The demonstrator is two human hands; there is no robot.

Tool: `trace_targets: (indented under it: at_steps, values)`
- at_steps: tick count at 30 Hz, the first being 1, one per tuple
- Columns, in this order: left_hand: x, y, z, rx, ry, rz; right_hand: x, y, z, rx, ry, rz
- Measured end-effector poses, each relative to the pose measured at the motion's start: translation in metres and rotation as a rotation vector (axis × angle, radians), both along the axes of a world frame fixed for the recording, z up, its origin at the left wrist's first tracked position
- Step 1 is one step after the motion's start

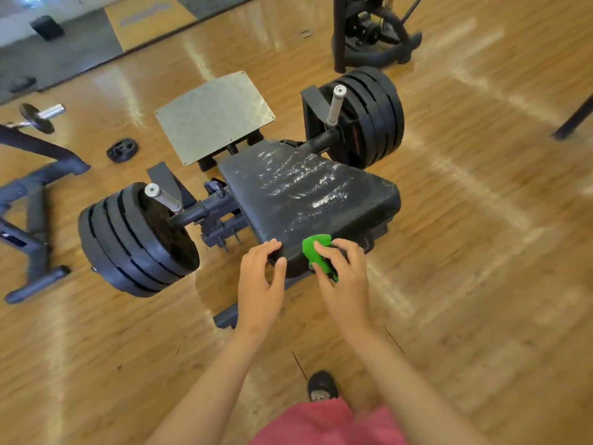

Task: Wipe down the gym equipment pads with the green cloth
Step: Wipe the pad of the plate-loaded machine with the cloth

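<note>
A black, worn pad (308, 194) tops a low weight machine in the middle of the view, its surface scuffed and shiny. My right hand (345, 281) is shut on a bunched green cloth (316, 253) and presses it against the pad's near edge. My left hand (261, 284) rests on the pad's near left corner, fingers spread over the top and thumb on the front face. Part of the cloth is hidden under my fingers.
Stacked black weight plates hang on both sides of the machine (134, 242) (369, 114). A metal footplate (215, 115) stands behind the pad. A dark frame (29, 200), a barbell end (38, 117) and a loose plate (122, 150) lie left on the wood floor. Another machine base (372, 33) stands at the back.
</note>
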State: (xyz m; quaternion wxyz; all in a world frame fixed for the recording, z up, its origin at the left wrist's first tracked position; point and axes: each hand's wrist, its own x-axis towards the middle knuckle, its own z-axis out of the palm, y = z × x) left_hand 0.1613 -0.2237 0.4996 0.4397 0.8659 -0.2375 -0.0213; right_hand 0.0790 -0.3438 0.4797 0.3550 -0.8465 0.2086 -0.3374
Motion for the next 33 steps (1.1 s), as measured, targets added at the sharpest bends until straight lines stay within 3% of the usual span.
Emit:
trace_targets:
  at_steps: [3,7,10,15,20,27,33]
  values:
    - [0.001,0.0,-0.003,-0.017,-0.007,0.002,-0.004,-0.028,-0.001,-0.023,-0.001,-0.042]
    - [0.003,0.0,-0.003,-0.042,0.026,0.008,0.001,-0.095,0.007,0.208,-0.046,-0.322]
    - [0.005,0.001,-0.001,-0.068,0.071,0.002,0.006,-0.113,0.01,0.264,-0.042,-0.391]
    - [0.008,0.002,0.001,-0.096,0.114,-0.018,0.006,-0.046,0.006,0.253,-0.071,-0.312]
    - [0.012,0.007,0.001,-0.158,0.12,-0.036,0.01,0.028,0.001,0.05,-0.023,-0.094]
    - [0.018,0.007,0.002,-0.173,0.145,-0.016,0.004,0.001,0.001,-0.044,-0.017,0.058]
    - [0.018,0.002,0.01,0.048,-0.004,-0.073,0.003,-0.06,0.009,0.158,-0.033,-0.217]
